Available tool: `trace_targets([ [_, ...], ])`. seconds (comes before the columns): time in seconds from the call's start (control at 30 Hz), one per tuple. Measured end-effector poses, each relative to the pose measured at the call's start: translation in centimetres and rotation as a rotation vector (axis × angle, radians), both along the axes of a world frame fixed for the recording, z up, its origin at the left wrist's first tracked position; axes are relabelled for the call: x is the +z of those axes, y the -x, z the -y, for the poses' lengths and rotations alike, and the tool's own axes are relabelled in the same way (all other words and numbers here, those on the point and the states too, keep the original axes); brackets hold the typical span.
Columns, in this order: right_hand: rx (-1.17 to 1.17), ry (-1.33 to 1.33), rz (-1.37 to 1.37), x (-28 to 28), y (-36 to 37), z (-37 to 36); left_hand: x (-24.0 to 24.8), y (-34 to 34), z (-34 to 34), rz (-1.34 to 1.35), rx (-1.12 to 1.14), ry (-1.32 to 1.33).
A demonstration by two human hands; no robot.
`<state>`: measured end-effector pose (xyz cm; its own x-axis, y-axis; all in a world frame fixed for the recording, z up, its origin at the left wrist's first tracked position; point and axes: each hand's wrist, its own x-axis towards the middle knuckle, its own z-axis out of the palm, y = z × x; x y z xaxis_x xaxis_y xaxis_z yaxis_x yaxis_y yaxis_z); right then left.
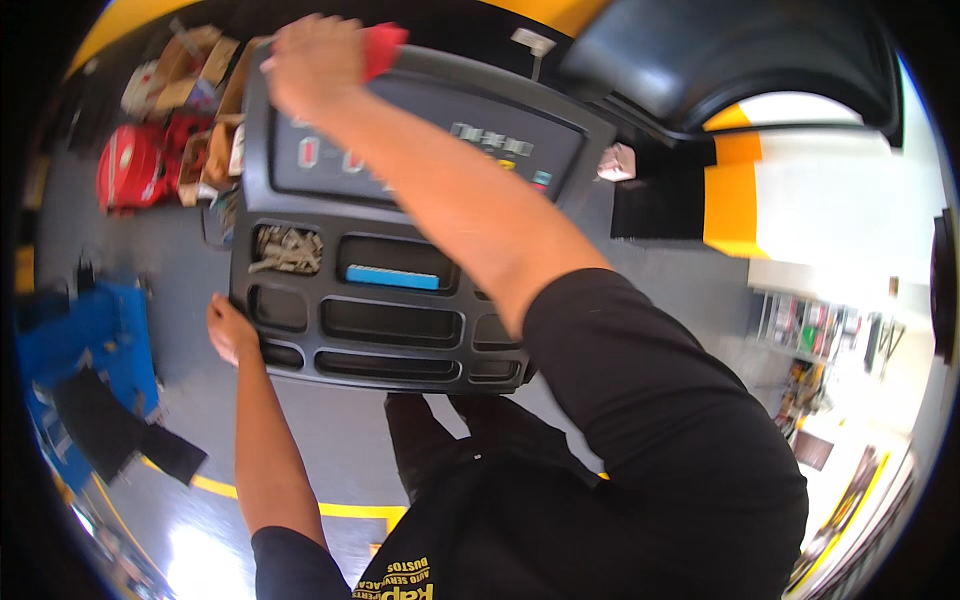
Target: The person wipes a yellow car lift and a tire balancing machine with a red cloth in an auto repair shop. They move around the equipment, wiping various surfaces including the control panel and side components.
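A dark grey machine console [255, 200] stands in front of me, with a sloped control panel above and moulded tray compartments below. My right hand [320, 65] is closed at the panel's far left corner. A red cloth [383, 50] bunches out beside its fingers, and my right forearm hides part of the panel. By the console's left edge is my left hand [232, 330], fingers loosely bent and apart, with nothing visible in it. Small grey metal pieces [288, 250] fill the upper left compartment. A blue strip [392, 277] lies in the compartment beside them.
Behind the console at right rises a large black curved cover [740, 70]. A red case [135, 168] and cardboard boxes [195, 70] sit at far left. Blue equipment [110, 330] stands at left on the grey floor. Shelving [800, 325] with goods is at right.
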<state>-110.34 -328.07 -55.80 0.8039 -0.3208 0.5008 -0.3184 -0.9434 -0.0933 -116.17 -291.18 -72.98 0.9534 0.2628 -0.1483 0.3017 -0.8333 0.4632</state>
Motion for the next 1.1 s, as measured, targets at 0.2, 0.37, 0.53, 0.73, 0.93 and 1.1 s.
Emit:
trace_targets([
  [0.2, 0.119, -0.299, -0.396, 2.3, 7.5, 8.0, -0.5, -0.7, -0.4, 0.024, -0.016, -0.025],
  [0.37, -0.149, -0.467, -0.303, 2.8, 26.5, 18.3, -0.9, -0.6, -0.8, 0.051, -0.024, -0.025],
  [0.53, -0.225, -0.853, 0.361, -1.0, 31.4, 20.3, -2.2, -2.1, -2.0, 0.080, -0.049, 0.033],
  [0.73, -0.231, -1.241, 0.697, -7.3, 35.8, 15.1, -3.3, -3.8, -3.5, 0.080, -0.086, 0.068],
  [0.93, -0.394, -0.978, 0.396, -9.3, 42.9, 2.5, -3.3, -4.1, -3.6, 0.082, -0.108, 0.152],
  [1.1, -0.197, -1.387, 0.642, -9.2, 39.5, 10.3, -4.4, -4.9, -4.7, 0.072, -0.106, 0.091],
])
